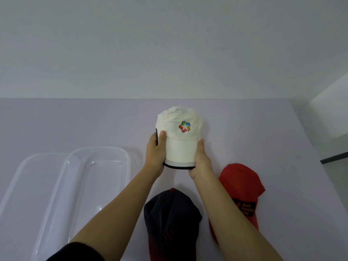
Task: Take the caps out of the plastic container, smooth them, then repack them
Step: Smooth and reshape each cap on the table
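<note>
Head view of the smoothing stage. The white fabric cap with a multicoloured logo (179,129) lies near the middle of the pale lilac table (56,125), crown toward the far edge and brim toward the person; whether it rests on the surface or is held just above it cannot be told. The left hand (156,153) grips the left edge of the brim with the thumb on top, and the right hand (200,159) grips the right edge, so both hands are clamped on the one cap with the brim between them. The crown is visibly creased at its top.

Toward the near edge lie the dark navy cap with a red top button (172,213), between the forearms, and the red cap with a dark patch (241,185), just right of the right forearm. The clear plastic container (130,161) sits toward the near left corner with no cap in it, beside a second clear tray-shaped piece (18,176), possibly its lid.

Handling, as judged: the cap should be light, the crown soft and readily crumpled, and the brim the stiffer part. The brim edges therefore seem the surest hold, while the crown probably needs flat-handed strokes rather than pinching
</note>
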`<state>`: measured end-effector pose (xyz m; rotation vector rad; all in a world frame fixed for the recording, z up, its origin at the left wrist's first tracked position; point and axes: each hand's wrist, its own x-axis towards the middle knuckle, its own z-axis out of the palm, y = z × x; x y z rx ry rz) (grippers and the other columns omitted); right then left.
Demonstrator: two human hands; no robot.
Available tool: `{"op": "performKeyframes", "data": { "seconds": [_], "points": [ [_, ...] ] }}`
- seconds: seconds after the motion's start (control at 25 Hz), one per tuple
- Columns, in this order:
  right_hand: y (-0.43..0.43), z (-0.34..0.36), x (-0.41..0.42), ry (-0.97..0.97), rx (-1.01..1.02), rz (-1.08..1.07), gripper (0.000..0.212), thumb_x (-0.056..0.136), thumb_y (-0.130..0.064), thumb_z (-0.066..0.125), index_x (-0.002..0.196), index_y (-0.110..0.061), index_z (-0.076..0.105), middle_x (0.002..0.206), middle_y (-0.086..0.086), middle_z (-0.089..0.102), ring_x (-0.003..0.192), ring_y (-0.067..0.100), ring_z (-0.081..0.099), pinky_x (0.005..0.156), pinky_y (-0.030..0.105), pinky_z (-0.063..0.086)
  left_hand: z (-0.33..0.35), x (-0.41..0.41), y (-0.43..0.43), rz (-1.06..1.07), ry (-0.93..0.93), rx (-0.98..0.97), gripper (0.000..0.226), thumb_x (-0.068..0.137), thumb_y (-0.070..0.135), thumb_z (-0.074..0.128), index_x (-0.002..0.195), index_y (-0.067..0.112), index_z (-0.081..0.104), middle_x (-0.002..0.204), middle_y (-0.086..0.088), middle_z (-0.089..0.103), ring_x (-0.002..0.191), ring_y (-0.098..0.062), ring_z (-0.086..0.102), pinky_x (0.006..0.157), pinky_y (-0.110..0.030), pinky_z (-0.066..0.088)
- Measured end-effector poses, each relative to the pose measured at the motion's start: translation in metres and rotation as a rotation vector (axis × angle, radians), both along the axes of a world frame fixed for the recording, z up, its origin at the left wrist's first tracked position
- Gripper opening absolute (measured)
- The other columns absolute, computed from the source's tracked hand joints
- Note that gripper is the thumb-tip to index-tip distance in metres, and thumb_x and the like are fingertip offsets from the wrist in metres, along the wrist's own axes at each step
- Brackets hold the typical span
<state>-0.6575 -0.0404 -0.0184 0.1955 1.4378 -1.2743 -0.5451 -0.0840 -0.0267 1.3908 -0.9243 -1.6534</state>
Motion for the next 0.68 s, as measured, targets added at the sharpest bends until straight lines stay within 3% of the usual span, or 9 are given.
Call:
{"op": "performKeyframes", "data": {
  "seconds": [0.12, 0.16, 0.24, 0.32, 0.4, 0.48, 0.68],
  "points": [
    [0.001, 0.002, -0.001, 0.091, 0.033, -0.064, 0.037, 0.09, -0.049, 0.052, 0.099, -0.014, 0.061, 0.094, 0.006, 0.069, 0.078, 0.023, 0.067, 0.051, 0.027, 0.053, -0.009, -0.004, 0.001, -0.087, -0.152, 0.205, 0.066, 0.081, 0.069, 0.037, 0.123, 0.02, 0.046, 0.118, -0.003, 0.061, 0.103, -0.021, 0.062, 0.087, -0.045, 0.055],
    [0.002, 0.002, -0.004, 0.106, 0.042, -0.05, 0.036, 0.09, -0.047, 0.052, 0.1, -0.013, 0.06, 0.094, 0.007, 0.068, 0.078, 0.023, 0.067, 0.052, 0.027, 0.052, -0.008, -0.003, 0.0, -0.13, -0.194, 0.232, 0.066, 0.081, 0.067, 0.035, 0.128, 0.021, 0.042, 0.123, -0.003, 0.058, 0.107, -0.022, 0.059, 0.089, -0.046, 0.053],
    [0.004, 0.004, -0.009, 0.119, 0.062, -0.01, 0.033, 0.09, -0.046, 0.052, 0.096, -0.014, 0.059, 0.09, 0.006, 0.067, 0.075, 0.022, 0.065, 0.052, 0.027, 0.051, 0.001, 0.001, -0.008, -0.098, -0.221, 0.141, 0.053, 0.092, 0.046, 0.039, 0.138, 0.022, 0.032, 0.137, 0.001, 0.044, 0.121, -0.02, 0.046, 0.102, -0.043, 0.043],
    [0.006, 0.004, -0.011, 0.117, 0.063, 0.012, 0.032, 0.09, -0.045, 0.053, 0.092, -0.014, 0.059, 0.087, 0.005, 0.066, 0.073, 0.02, 0.064, 0.051, 0.027, 0.05, 0.011, 0.011, -0.018, -0.053, -0.191, -0.094, 0.048, 0.096, 0.03, 0.045, 0.141, 0.021, 0.03, 0.139, 0.008, 0.038, 0.125, -0.01, 0.039, 0.103, -0.03, 0.035],
    [0.007, 0.005, -0.011, 0.098, 0.065, 0.023, 0.031, 0.09, -0.045, 0.053, 0.09, -0.014, 0.058, 0.086, 0.005, 0.066, 0.072, 0.02, 0.064, 0.052, 0.028, 0.051, 0.019, 0.019, -0.027, -0.139, -0.169, -0.263, 0.034, 0.095, 0.025, 0.05, 0.129, 0.02, 0.045, 0.123, 0.007, 0.053, 0.111, -0.008, 0.05, 0.091, -0.021, 0.041],
    [0.007, 0.006, -0.01, 0.077, 0.069, 0.035, 0.032, 0.09, -0.046, 0.054, 0.09, -0.014, 0.058, 0.086, 0.005, 0.065, 0.072, 0.02, 0.063, 0.052, 0.028, 0.051, 0.021, 0.026, -0.034, -0.227, -0.276, -0.324, 0.015, 0.095, 0.028, 0.052, 0.105, 0.018, 0.057, 0.099, 0.004, 0.06, 0.091, -0.011, 0.056, 0.078, -0.022, 0.044],
    [0.011, -0.006, -0.008, 0.072, 0.023, 0.016, 0.039, 0.085, -0.046, 0.06, 0.104, -0.012, 0.062, 0.098, 0.007, 0.068, 0.083, 0.024, 0.066, 0.06, 0.031, 0.054, 0.026, 0.044, -0.046, -0.426, -0.413, -0.39, 0.037, 0.087, 0.046, 0.057, 0.069, 0.014, 0.053, 0.068, 0.005, 0.05, 0.065, -0.009, 0.046, 0.064, -0.025, 0.037]
  ]
}}
